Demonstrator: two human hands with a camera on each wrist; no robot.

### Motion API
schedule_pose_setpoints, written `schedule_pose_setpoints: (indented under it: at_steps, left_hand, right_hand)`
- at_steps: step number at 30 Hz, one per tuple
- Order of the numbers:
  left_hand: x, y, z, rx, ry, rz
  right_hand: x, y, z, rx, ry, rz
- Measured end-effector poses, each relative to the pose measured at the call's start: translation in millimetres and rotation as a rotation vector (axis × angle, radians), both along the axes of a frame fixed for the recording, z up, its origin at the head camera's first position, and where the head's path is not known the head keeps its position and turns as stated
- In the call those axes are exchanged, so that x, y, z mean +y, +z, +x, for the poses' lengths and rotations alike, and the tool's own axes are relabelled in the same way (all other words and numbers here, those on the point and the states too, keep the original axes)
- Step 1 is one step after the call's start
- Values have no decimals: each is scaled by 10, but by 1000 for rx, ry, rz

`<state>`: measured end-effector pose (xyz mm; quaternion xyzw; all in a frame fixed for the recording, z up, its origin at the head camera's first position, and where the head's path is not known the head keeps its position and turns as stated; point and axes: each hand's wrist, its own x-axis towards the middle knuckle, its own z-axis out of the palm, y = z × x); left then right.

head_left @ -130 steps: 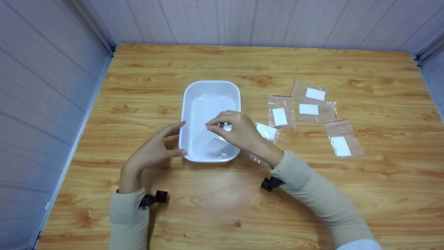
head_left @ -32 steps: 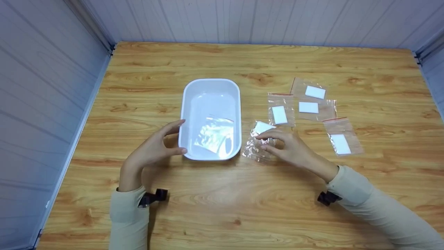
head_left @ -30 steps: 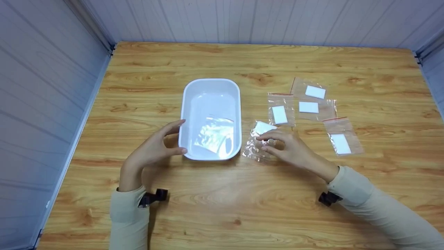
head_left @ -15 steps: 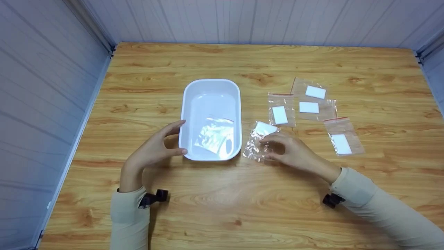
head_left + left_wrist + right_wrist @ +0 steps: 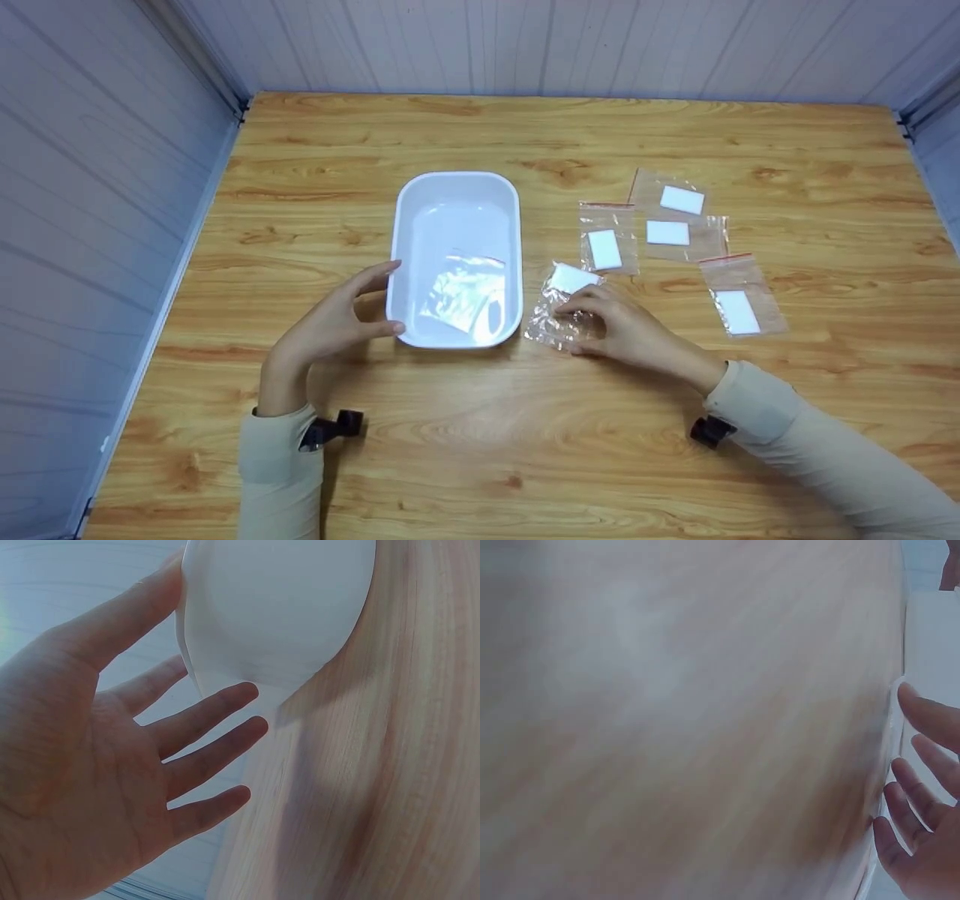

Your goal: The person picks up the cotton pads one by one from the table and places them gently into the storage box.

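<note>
My left hand (image 5: 322, 322) touches the left side of a white rectangular tray (image 5: 450, 225) with thumb and forefinger. In the left wrist view the fingers of this hand (image 5: 97, 757) are spread beside the tray wall (image 5: 277, 600). One clear zip bag (image 5: 465, 292) lies inside the tray, shiny with glare. Right of the tray, my right hand (image 5: 630, 330) is over another clear zip bag (image 5: 544, 322) holding a white rectangular piece (image 5: 574, 278). Its fingertips touch the plastic, thumb near the bag's lower edge. The right wrist view shows those fingers (image 5: 907, 814) apart and loosely bent.
Several more clear zip bags, each with a white piece, lie on the wooden table (image 5: 480, 480): one bag (image 5: 609, 236) beyond my right hand, overlapping bags (image 5: 705, 236) behind, and a separate bag (image 5: 742, 296) farther right. Panelled walls (image 5: 510, 45) border the table.
My right hand has left the tray, where a bag now lies, and moved right to the bag beside it. Lately its thumb has shifted slightly toward that bag's lower edge. My left hand stays put.
</note>
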<state>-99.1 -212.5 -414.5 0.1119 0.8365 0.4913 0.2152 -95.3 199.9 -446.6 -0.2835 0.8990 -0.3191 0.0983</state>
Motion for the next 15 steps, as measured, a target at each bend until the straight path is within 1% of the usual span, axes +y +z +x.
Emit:
schedule_pose_setpoints:
  at_steps: [5, 9, 15]
  left_hand:
    - [-4, 4, 16, 29, -7, -1]
    - [-6, 6, 23, 22, -5, -4]
    - [-4, 3, 13, 14, -3, -18]
  right_hand:
    - [-36, -11, -34, 37, -7, 34]
    - [-58, -5, -41, 45, -16, 51]
    - [-79, -19, -55, 62, -24, 38]
